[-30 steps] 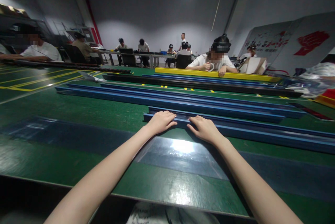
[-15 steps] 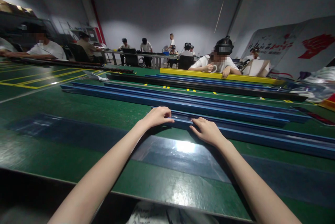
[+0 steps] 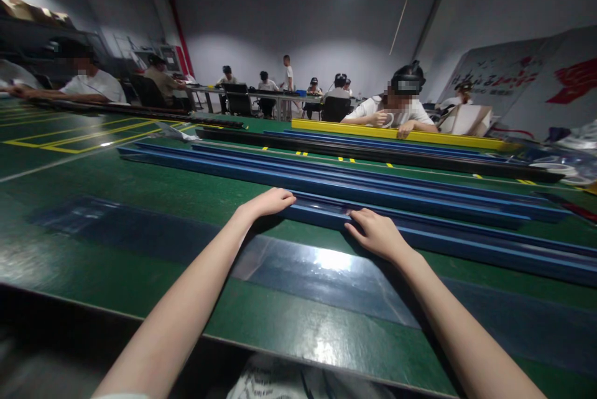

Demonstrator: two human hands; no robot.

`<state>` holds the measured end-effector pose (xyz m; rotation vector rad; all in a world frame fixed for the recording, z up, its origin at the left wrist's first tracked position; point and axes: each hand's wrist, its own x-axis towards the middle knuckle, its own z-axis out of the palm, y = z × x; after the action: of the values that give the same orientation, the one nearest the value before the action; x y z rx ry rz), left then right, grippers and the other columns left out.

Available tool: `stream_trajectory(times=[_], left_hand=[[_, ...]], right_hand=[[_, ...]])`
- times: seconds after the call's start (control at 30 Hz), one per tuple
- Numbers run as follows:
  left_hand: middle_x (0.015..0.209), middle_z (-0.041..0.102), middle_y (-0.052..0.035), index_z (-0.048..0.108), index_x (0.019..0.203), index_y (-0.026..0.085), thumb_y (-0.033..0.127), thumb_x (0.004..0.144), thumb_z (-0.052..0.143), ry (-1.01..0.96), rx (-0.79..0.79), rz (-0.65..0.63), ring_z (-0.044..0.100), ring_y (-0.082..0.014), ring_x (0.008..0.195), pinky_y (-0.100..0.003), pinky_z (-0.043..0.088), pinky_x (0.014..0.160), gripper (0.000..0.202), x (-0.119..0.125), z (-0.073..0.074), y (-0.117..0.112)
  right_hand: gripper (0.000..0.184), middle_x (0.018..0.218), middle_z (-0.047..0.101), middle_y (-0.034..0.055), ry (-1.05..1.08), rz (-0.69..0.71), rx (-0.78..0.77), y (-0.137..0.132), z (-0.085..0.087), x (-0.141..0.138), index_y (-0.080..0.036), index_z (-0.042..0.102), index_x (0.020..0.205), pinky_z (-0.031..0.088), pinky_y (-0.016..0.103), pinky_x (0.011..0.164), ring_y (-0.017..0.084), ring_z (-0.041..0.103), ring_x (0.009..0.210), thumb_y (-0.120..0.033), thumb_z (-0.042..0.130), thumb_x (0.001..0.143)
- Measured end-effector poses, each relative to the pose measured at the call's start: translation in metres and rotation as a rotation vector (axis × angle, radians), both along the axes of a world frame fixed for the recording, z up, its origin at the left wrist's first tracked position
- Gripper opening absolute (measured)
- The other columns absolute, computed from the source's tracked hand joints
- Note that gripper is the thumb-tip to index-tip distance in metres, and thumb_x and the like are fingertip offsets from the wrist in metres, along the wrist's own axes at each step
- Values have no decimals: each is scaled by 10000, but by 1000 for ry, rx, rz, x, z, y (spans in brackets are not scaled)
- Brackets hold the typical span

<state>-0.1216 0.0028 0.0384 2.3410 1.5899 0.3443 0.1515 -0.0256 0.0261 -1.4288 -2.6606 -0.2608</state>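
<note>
A long blue channel-shaped strip (image 3: pixel 321 217) lies on the green table, running from the middle toward the right edge of the view. My left hand (image 3: pixel 270 201) is closed over its left end, fingers together and hiding that end. Farther right along the same strip, my right hand (image 3: pixel 375 234) grips the near wall, its thumb low on the front side and its fingers over the top edge. On the near side of the strip, a clear plastic sheet (image 3: pixel 321 275) lies flat beneath my forearms.
More blue strips (image 3: pixel 224 166) lie just beyond, with a black strip (image 3: pixel 410 160) and a yellow bar (image 3: pixel 345 128) behind them. A co-worker (image 3: pixel 396 110) leans over the yellow bar. The table (image 3: pixel 289 327) ends close to my body.
My left hand has slid left along the blue strip, and its fingers have come closer together. My right hand keeps its place on the strip. The view has shifted slightly.
</note>
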Motion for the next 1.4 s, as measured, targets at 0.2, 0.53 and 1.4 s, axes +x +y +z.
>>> stream_trajectory(times=[0.2,0.53,1.4], left_hand=[[896,667,-33,651,818,179,255,775,328,9,-38,65,582,-168,842,-222,406,737,334,-2,-3,4],[966,667,-44,652,853,168,211,762,326,15,-63,165,592,-174,902,-231,430,801,341,-6,-8,7],[1043,649,-72,655,895,175,236,793,293,133,-79,259,580,-182,979,-244,428,854,381,-17,-12,14]], right_hand=[[309,1018,627,86,1,-6,2,0,-1,0,-188,584,998,375,234,647,180,571,923,-362,351,892],[298,1005,628,86,4,-4,3,0,0,0,-184,584,983,371,237,642,184,570,929,-354,358,888],[309,1013,624,92,7,-11,-9,-1,0,-1,-183,583,1007,384,241,671,183,567,928,-352,351,892]])
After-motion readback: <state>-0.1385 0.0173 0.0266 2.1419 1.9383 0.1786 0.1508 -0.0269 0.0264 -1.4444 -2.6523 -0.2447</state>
